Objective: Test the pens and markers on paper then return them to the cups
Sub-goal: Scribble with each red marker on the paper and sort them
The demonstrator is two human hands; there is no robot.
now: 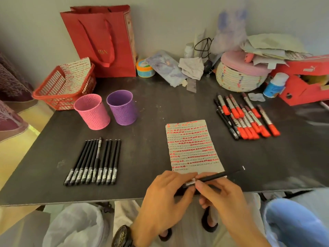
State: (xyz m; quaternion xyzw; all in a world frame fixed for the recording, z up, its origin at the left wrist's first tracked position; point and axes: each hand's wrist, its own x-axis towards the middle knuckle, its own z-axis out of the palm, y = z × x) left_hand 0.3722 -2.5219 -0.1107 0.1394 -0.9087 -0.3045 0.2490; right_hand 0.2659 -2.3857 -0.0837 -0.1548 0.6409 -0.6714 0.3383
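Both hands meet at the near edge of the desk (153,143), gripping one black pen (219,175) between them: the left hand (163,196), with a dark watch (122,236) on its wrist, curls its fingers round the pen's near end, and the right hand (222,195) pinches the barrel just beside it with thumb and fingertips. The pen slants up and away to the right of the hands, and its far end shows a small white tip. Just beyond the hands lies the sheet of paper (192,147), covered in rows of red and dark test marks, its near edge touching the fingers. To the left of the hands a tidy row of black pens (94,163) lies flat on the desk. Farther off on that side stand a pink cup (92,112) and a purple cup (122,107), upright and close together. Beyond the hands to the right lies a loose pile of red-capped markers (249,118) with a few black pens along its left side. A red basket (62,90) and a red paper bag (101,41) stand at the far left, behind the cups.
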